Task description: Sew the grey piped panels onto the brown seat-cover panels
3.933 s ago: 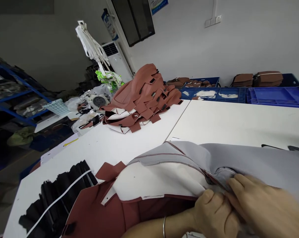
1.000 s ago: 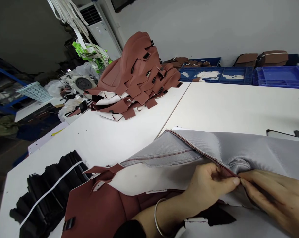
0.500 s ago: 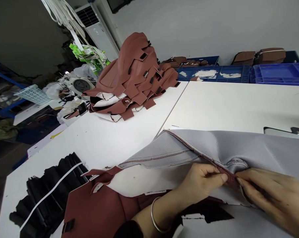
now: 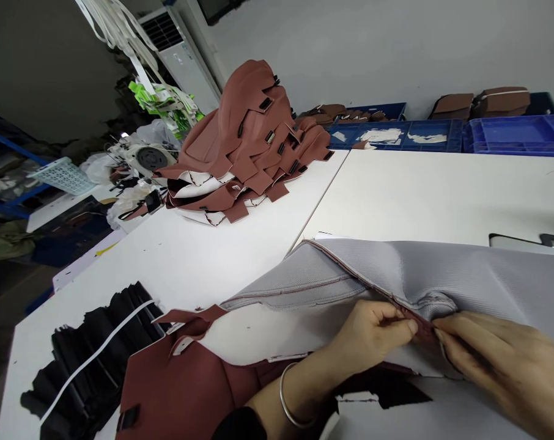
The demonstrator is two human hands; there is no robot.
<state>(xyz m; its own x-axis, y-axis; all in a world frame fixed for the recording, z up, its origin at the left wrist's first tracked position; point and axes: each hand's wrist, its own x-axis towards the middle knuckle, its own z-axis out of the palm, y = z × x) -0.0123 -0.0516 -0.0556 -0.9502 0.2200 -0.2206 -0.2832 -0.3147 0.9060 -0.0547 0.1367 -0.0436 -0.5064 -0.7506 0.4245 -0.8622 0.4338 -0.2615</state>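
Note:
A sewn cover (image 4: 180, 385) with a reddish-brown face and grey backing lies before me, partly turned inside out. Its grey fabric backing (image 4: 479, 269) spreads to the right, with a brown seam edge (image 4: 341, 263) running diagonally across it. My left hand (image 4: 373, 336) pinches this seam edge between thumb and fingers; a silver bangle circles the wrist. Close beside it, my right hand (image 4: 501, 354) grips the same seam, its fingertips almost meeting the left ones. Grey fabric bunches just above the right fingertips. A black patch (image 4: 396, 394) shows below the hands.
A bundle of black strips (image 4: 93, 360) tied with a white band lies at the left. Stacked reddish-brown covers (image 4: 254, 140) stand farther back on the white table (image 4: 203, 263). Blue crates (image 4: 520, 134) line the wall. A pale blue basket (image 4: 63, 175) sits far left.
Both hands keep their hold on the seam, shifting only slightly to the left. The cover and its surroundings look nearly the same.

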